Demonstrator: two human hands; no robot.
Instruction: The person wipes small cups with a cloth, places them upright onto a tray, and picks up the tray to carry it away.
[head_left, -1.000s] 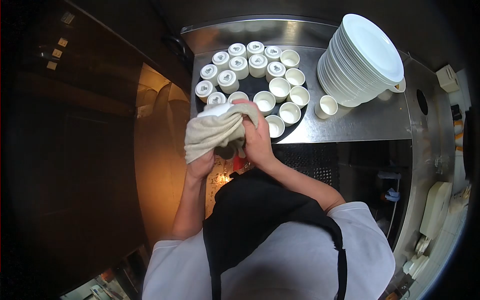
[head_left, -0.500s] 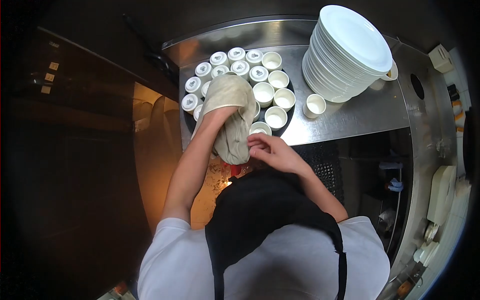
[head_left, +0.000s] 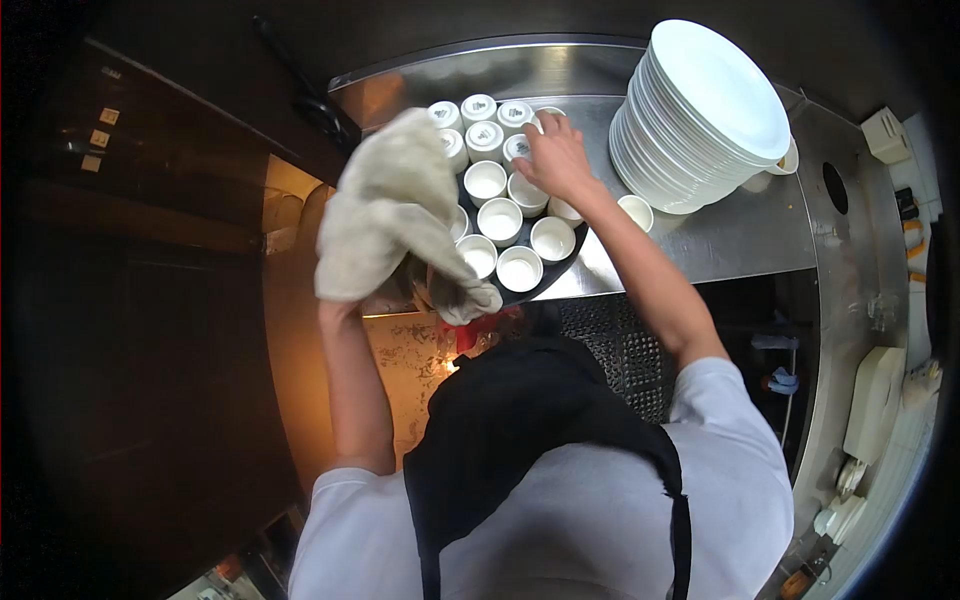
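A beige cloth (head_left: 385, 200) drapes over my left hand (head_left: 338, 311) and hides its fingers; only the wrist comes out below. The cloth is bunched and lifted over the left side of a round dark tray (head_left: 555, 276), one end hanging near the front rim. My right hand (head_left: 557, 155) reaches across the back right of the tray, fingers spread over white cups. Its fingertips are at an upright cup (head_left: 549, 113), beside an upside-down cup (head_left: 516, 147). Upside-down cups (head_left: 479, 107) stand at the back, upright cups (head_left: 500, 220) at the front.
A tall stack of white plates (head_left: 690, 120) stands on the steel counter (head_left: 715, 240) at the right. A single white cup (head_left: 635, 212) is just in front of it. Below the counter lies a black perforated mat (head_left: 615, 345). A dark cabinet (head_left: 160, 270) borders the left.
My left hand has moved left with the cloth, off the middle cups. My right hand has gone from the front edge up to the back-right cups.
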